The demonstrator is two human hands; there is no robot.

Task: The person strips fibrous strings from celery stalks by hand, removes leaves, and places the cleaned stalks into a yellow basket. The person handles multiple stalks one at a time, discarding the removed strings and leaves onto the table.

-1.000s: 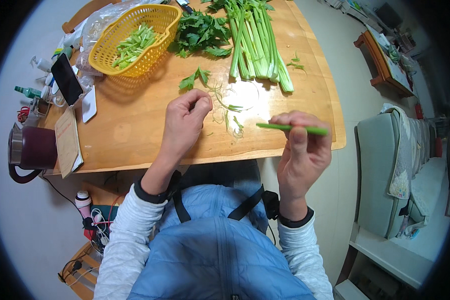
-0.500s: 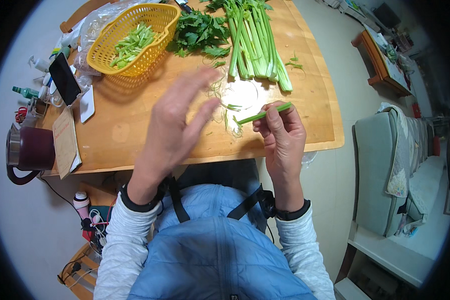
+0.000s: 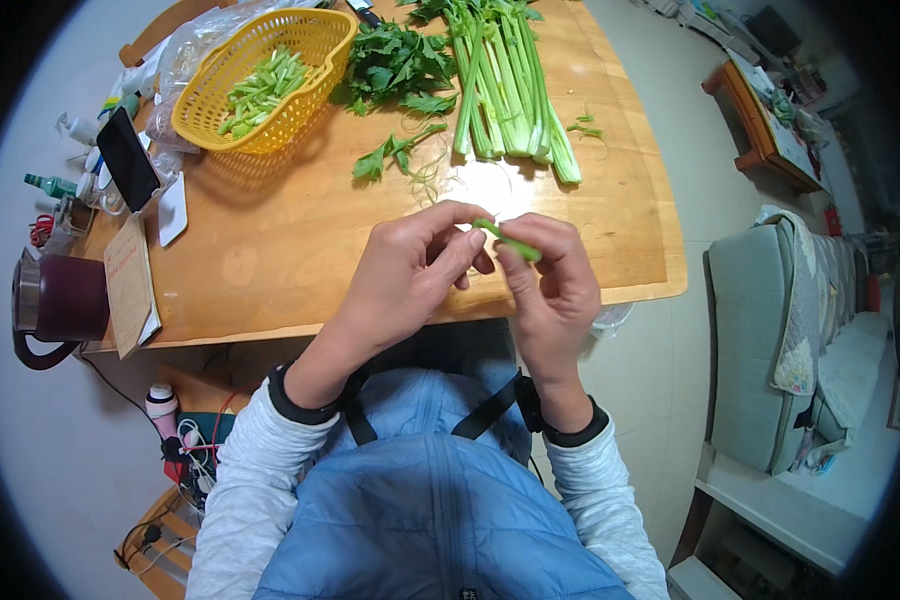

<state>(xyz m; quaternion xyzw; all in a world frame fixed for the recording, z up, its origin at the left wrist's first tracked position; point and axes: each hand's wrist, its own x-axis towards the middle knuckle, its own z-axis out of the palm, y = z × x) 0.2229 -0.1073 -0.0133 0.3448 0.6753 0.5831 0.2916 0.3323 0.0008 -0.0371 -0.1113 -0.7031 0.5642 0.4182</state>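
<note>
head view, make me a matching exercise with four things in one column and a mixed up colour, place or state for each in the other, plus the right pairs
Things
1. basket
2. celery piece
3. jug
4. celery bunch

Colour, place or state
A. lies just right of the leaf pile
B. dark purple, with a curved handle
C. yellow, with cut green pieces inside
D. pinched by the left hand and the right hand

Right pairs: 1-C, 2-D, 3-B, 4-A
</note>
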